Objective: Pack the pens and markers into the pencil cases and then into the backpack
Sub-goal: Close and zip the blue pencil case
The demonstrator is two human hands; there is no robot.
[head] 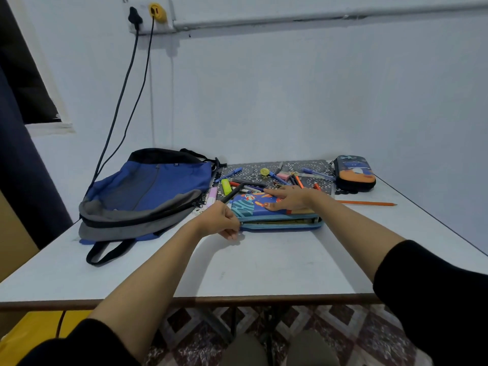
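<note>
Left hand [220, 220] pinches the zipper [240, 223] at the pencil case's [280, 220] nine-o'clock end; right hand [286, 198] presses flat on top (case half open).

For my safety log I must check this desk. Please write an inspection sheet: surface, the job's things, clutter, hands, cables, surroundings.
Surface: white table; patterned mat at the back.
Job's things: near case, front zip open; far case at back right; backpack on the left; pens loose on the mat.
Clutter: orange pencil on the table, off the mat.
Hands: left hand grips the near case's left end; right hand lies flat on its lid.
Cables: two cables hang from the socket, passing behind the backpack.
Surroundings: wall; patterned floor.
</note>
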